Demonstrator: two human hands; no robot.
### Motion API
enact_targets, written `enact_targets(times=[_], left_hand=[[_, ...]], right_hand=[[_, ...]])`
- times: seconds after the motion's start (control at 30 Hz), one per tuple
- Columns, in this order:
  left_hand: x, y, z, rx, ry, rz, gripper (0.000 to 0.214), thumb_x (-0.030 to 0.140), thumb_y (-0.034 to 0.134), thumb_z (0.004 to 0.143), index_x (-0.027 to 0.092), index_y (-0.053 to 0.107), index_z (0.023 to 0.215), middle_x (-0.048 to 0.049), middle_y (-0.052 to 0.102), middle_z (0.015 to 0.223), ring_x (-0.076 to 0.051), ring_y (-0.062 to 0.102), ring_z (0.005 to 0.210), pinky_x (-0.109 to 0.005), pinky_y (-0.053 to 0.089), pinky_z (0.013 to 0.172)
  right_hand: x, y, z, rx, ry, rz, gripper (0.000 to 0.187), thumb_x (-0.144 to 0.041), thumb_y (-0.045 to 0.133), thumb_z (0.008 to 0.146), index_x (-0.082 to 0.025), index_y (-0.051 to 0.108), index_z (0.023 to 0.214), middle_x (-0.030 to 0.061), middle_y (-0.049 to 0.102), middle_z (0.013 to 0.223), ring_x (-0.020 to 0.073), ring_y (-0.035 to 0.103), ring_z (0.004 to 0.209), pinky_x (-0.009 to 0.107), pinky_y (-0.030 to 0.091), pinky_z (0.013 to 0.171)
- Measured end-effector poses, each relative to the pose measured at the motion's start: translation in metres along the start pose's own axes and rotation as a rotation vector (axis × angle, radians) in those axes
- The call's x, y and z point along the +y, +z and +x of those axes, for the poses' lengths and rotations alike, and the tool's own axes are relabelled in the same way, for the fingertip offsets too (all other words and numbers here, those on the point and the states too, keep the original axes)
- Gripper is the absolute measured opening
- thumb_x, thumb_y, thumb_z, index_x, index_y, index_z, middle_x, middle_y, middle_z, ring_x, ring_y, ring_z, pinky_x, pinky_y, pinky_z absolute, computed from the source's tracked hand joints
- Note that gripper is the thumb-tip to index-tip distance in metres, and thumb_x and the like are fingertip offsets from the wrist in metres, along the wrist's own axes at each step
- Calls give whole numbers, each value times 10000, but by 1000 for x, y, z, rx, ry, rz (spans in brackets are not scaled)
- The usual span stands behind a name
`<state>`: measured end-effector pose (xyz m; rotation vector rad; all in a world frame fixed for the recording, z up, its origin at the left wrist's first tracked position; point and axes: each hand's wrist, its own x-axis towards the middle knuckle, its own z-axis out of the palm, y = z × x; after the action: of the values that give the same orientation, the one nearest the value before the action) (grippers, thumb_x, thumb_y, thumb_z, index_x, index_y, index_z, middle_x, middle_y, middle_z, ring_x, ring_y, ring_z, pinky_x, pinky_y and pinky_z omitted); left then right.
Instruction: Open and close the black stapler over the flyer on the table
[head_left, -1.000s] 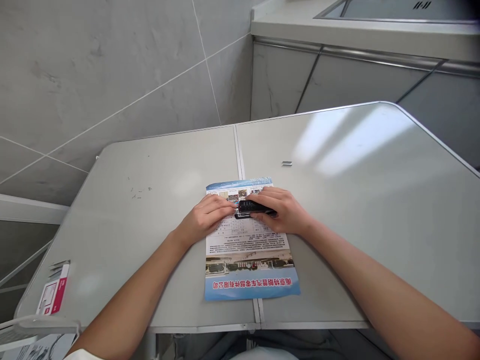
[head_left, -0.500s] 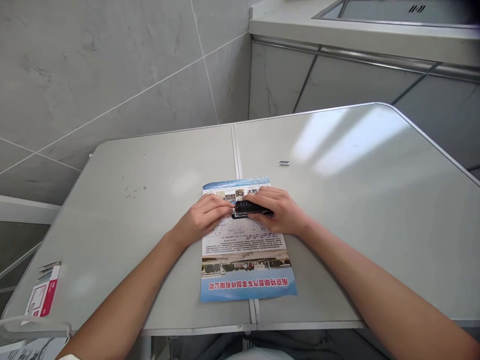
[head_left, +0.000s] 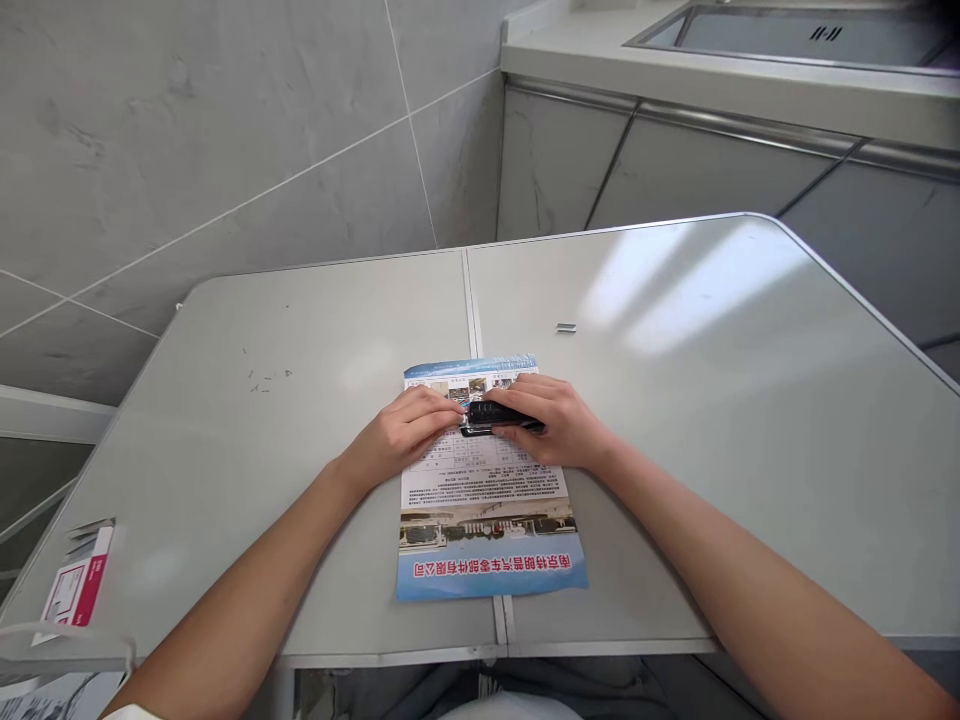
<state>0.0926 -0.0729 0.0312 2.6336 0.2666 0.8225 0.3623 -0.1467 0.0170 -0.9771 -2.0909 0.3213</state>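
A black stapler [head_left: 499,413] lies sideways over a printed leaflet [head_left: 491,580], its front end toward the left. My right hand [head_left: 555,418] is closed around its rear part, fingers along the top and thumb at the near side. At the stapler's front end, my left hand [head_left: 416,425] has its fingers drawn together, the tips touching the metal nose. Whether anything small is pinched there is hidden. The leaflet has blue bands, pictures and text that appears upside down from here.
Two short staple strips [head_left: 566,328] lie beyond the leaflet. Loose staples [head_left: 262,382] are scattered at the left. A red and white box [head_left: 75,590] with staple strips sits near the left edge of the folding table [head_left: 360,320]. Behind are a wall and a sink counter [head_left: 600,60].
The view has shifted very slightly. Both hands keep their places on the stapler, and nothing else has visibly moved.
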Motion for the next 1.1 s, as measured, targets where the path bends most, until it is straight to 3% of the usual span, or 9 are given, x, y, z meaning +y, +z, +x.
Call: enact_targets(times=[1.1], left_hand=[[3,1,4,16,16,27,267,100,637,982,219,672,1218,-90,762,1112,-206,699,1006,-408,633,840]], right_hand=[[1,0,-1,15,1,14,277,-268,639,980,-210,637,1251,59,746,917,207,654,801,370,535,723]])
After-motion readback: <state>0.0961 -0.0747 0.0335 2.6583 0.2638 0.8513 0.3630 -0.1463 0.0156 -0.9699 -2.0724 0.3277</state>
